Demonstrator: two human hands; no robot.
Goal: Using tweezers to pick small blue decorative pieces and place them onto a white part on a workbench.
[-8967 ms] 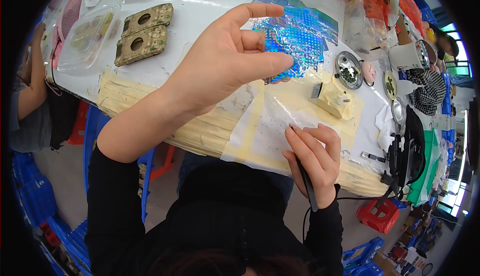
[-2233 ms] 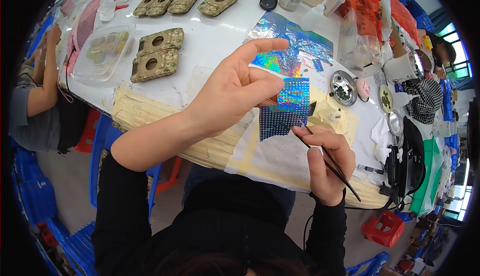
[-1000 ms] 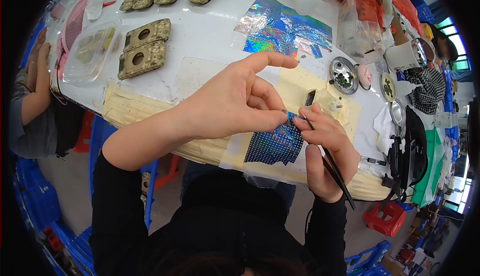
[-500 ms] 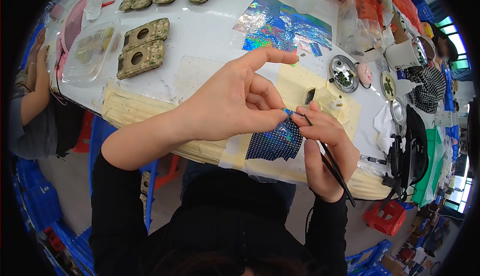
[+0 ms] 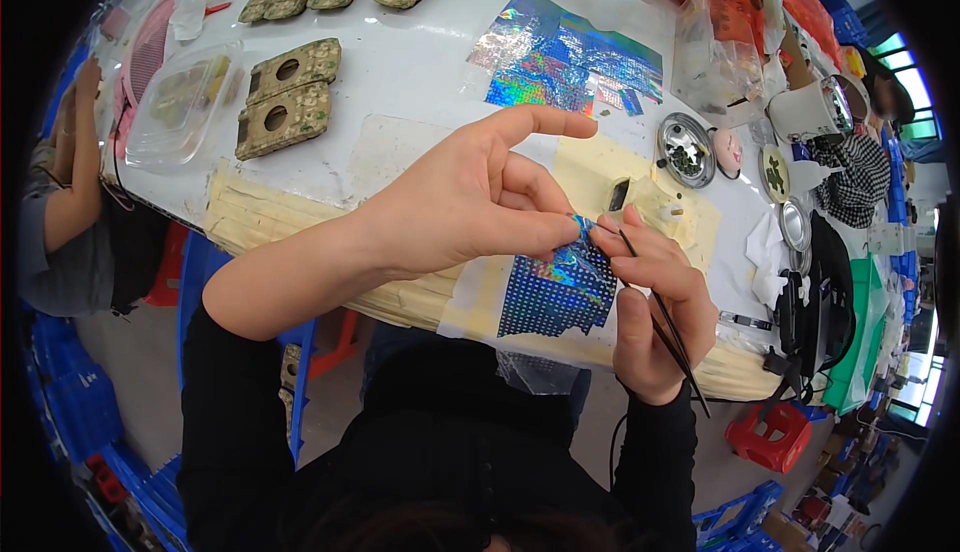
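Note:
A piece of shiny blue holographic sheet [image 5: 560,297], patterned with rows of pale dots, hangs below my fingertips near the table's front edge. My left hand [image 5: 465,197] pinches its upper edge between thumb and a finger, the index finger stretched out above. In my right hand [image 5: 660,302] lies a pair of black tweezers [image 5: 672,337], slanting down across the palm. The right fingertips meet the upper right corner of the sheet, close to the left thumb. Whether the tweezer tips touch the sheet is hidden by the fingers.
Larger holographic sheets [image 5: 570,52] lie farther back. Several camouflage model hulls [image 5: 285,122] stand at the left, beside a clear plastic box [image 5: 180,107]. A metal dish [image 5: 687,150] with small dark green bits sits at the right, near a pink oval object [image 5: 729,152]. Another person's arm [image 5: 75,182] shows far left.
The dotted sheet has shifted slightly down and right and tilted, so it catches more light. Clear film now hangs lower at the table edge. Both hands stay nearly in place.

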